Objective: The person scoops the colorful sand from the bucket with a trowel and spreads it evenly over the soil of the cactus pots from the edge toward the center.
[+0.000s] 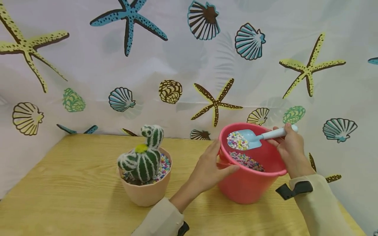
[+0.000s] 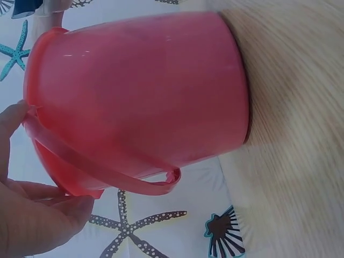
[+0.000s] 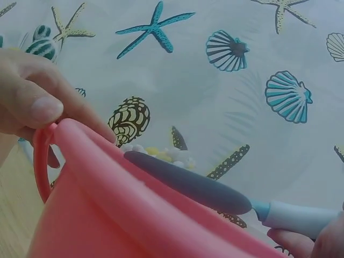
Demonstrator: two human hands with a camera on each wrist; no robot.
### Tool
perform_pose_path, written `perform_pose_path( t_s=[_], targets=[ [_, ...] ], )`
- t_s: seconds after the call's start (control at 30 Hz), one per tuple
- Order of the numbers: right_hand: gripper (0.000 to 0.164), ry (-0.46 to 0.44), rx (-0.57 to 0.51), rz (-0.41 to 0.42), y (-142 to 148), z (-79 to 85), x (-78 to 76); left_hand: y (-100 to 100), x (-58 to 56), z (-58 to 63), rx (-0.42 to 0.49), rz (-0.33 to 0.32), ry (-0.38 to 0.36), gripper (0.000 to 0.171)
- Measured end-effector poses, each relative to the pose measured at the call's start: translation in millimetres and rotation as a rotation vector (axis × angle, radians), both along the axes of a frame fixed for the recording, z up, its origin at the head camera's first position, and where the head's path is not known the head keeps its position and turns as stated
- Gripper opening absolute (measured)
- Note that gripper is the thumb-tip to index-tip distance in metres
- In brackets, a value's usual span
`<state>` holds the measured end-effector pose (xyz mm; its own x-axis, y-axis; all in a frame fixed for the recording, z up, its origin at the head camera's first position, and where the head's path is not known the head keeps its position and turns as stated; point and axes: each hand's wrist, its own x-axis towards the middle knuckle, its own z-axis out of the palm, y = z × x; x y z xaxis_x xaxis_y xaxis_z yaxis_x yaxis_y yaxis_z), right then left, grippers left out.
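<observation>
**Kid:** Where is the scoop?

**Helper:** The scoop (image 1: 252,137) is up over the bucket (image 1: 251,183). Its blue bowl is full of little colored pebbles (image 1: 237,140). More pebbles lie down inside the bucket.

**Kid:** Who holds it?

**Helper:** The right hand (image 1: 290,149). Its fingers are curled round the pale handle, near the far end. The bowl sticks out to the left, about level.

**Kid:** Is it heavy?

**Helper:** I think not. It looks like light, stiff plastic. But the pebbles are loose and piled high. They could roll off if the scoop tips. The handle is the place to hold it, and it should stay flat.

**Kid:** And the other hand?

**Helper:** The left hand (image 1: 211,167) is at the near side of the bucket. Its fingers are fairly straight against the rim and wall, and the thumb (image 2: 13,121) touches the rim by the bucket's thin handle (image 2: 107,174). It seems to steady the bucket, not clutch it. The bucket looks smooth, so it could slide on the table (image 1: 73,190).

**Kid:** What about the arms?

**Helper:** Both come in from below, in pale sleeves. The right wrist bends up over the rim.

**Kid:** What else is there?

**Helper:** A pot (image 1: 147,193) with a cactus (image 1: 146,157) stands on the table, left of the bucket. It has pebbles on top too.
</observation>
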<state>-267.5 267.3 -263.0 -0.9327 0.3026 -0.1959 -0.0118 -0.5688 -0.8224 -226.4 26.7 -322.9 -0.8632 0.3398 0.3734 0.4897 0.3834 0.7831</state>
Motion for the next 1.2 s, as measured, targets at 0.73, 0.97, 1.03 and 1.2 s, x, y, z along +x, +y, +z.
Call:
perform_pose_path(
  t_s=[0.73, 0.97, 1.03, 1.2],
  targets=[
    [0.063, 0.056, -0.117, 0.027, -15.7, 10.3, 10.9, -44.1, 18.8, 10.7, -0.06, 0.076, 0.061, 0.05],
    [0.062, 0.062, -0.169, 0.034, -27.1, 11.8, 21.5, -66.3, 37.3, 7.8, -0.045, 0.108, -0.007, 0.04],
    [0.063, 0.066, -0.162, 0.035, -30.7, 12.5, 24.2, -71.1, 42.1, 6.9, -0.035, 0.112, -0.021, 0.038],
    [0.058, 0.076, -0.176, 0.062, -39.7, 13.9, 30.2, -80.1, 51.4, 6.4, -0.042, 0.121, -0.034, 0.036]
  ],
)
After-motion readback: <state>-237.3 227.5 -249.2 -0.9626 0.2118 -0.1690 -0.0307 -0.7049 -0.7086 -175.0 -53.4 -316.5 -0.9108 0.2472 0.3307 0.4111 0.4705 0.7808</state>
